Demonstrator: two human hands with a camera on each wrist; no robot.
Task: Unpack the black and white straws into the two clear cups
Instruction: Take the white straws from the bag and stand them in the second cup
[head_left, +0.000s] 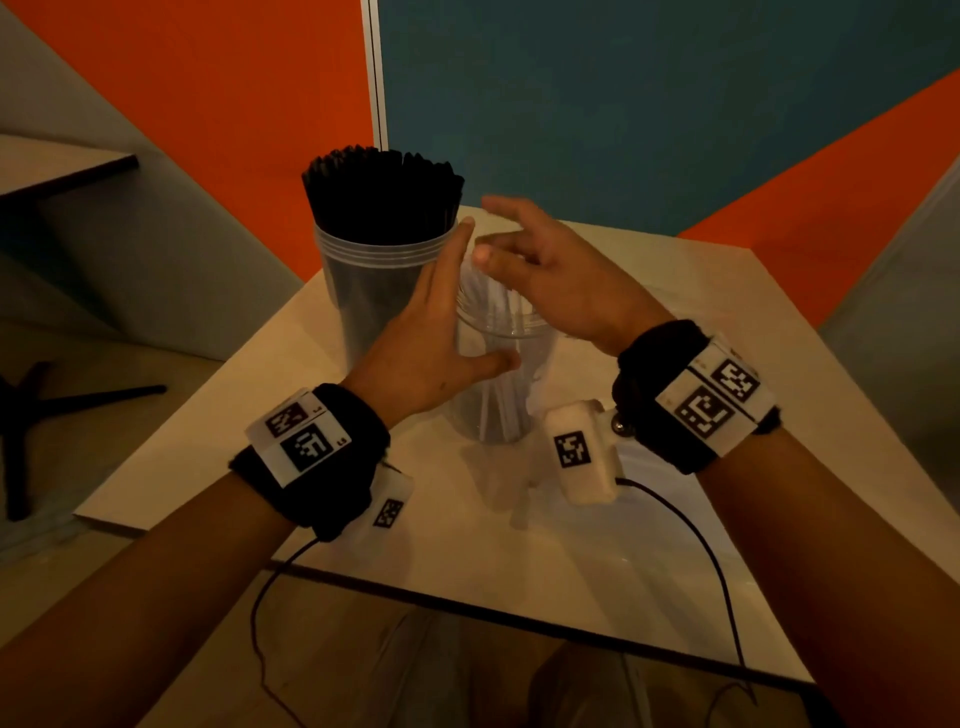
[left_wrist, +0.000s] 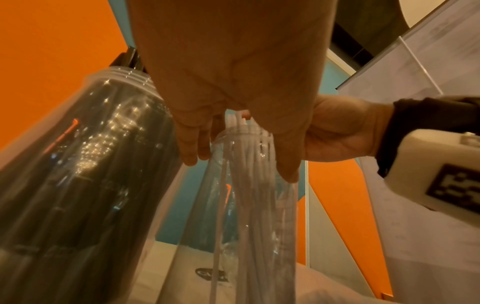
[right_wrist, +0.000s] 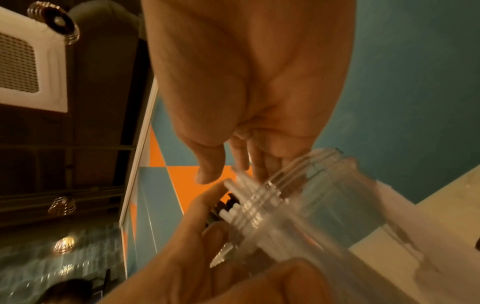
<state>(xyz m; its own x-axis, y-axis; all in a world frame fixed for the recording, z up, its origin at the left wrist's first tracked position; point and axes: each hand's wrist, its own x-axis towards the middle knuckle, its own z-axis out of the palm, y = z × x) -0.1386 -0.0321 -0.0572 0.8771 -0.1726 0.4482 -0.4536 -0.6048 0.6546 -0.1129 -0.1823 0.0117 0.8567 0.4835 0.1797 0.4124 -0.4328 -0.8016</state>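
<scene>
Two clear cups stand on the table. The far left cup (head_left: 374, 296) is packed with black straws (head_left: 382, 192). The nearer cup (head_left: 498, 395) holds white straws (left_wrist: 249, 185) whose tips stick out above its rim. My left hand (head_left: 452, 317) holds this cup, with straight fingers (left_wrist: 191, 148) along its left side between the two cups and the thumb across its front. My right hand (head_left: 498, 234) hovers over the white straw tips (right_wrist: 233, 185) with loose, spread fingers (right_wrist: 211, 170) and nothing in it. It looks blurred.
The light table (head_left: 519, 551) ends close in front of me, and its left edge runs diagonally. Cables trail from both wrist cameras (head_left: 582, 447) over the near edge. A black chair base (head_left: 52, 405) stands on the floor at the left. Orange and teal wall panels rise behind.
</scene>
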